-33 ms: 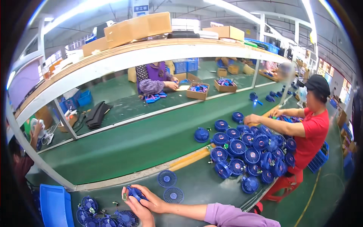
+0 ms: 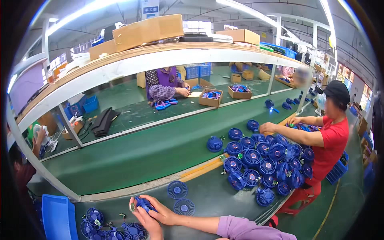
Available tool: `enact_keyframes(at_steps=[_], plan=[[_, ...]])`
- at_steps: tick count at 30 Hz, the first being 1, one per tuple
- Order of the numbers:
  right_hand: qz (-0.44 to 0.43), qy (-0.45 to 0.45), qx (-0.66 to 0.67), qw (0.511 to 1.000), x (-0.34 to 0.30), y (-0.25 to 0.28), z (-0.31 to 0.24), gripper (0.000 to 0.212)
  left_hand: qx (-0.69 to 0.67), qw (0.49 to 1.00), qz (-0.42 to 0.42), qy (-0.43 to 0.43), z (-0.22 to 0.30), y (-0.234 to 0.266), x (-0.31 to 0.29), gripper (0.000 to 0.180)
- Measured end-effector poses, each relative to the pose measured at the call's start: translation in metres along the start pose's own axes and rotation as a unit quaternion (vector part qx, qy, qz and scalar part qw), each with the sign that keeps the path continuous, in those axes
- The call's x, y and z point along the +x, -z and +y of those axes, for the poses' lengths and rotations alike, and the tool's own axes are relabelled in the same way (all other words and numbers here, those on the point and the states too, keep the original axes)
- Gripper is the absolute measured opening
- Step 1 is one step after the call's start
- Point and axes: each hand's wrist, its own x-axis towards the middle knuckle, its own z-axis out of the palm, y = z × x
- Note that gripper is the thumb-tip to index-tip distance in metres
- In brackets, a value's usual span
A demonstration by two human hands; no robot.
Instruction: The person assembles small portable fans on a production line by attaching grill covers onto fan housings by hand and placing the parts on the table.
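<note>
A: How much of the work is done, as far as it can be seen?

B: One small blue fan part [image 2: 142,203] is held between both hands at the near edge of the green bench [image 2: 160,152]. The right hand [image 2: 162,212] is closed around its right side, and the left hand [image 2: 146,222] is pressed under it with the fingers curled. Two round blue grilles [image 2: 177,189] are laid flat just beyond the hands. A small group of blue fans [image 2: 108,230] is gathered at the near left corner, beside a blue bin [image 2: 58,218]. It is judged that only a few pieces are finished here and many remain.

A: And the free room?

B: A big pile of blue fans [image 2: 264,160] is kept at the right edge, where a person in a red shirt [image 2: 334,140] is seated. Between this pile and the hands the bench is bare, so room is left there. The near edge is very close under the wrists.
</note>
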Motion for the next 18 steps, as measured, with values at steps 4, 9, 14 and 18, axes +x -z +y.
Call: enact_keyframes(at_steps=[4, 9, 14, 18], plan=[[-0.030, -0.029, -0.130, 0.991, 0.029, 0.033, -0.001, 0.060, 0.169, 0.981, -0.099, -0.006, 0.006, 0.017, 0.025, 0.053], [0.163, -0.021, -0.430, 0.887, 0.042, 0.127, 0.030, 0.079, 0.492, 0.818, -0.235, -0.182, 0.052, 0.076, 0.025, 0.052], [0.110, -0.066, -0.555, 0.822, 0.008, 0.135, 0.008, 0.074, 0.668, 0.685, -0.289, -0.029, 0.041, 0.152, 0.003, 0.076], [-0.013, -0.093, -0.494, 0.865, -0.021, 0.118, -0.001, 0.071, 0.671, 0.682, -0.280, -0.075, 0.048, 0.129, 0.002, 0.072]])
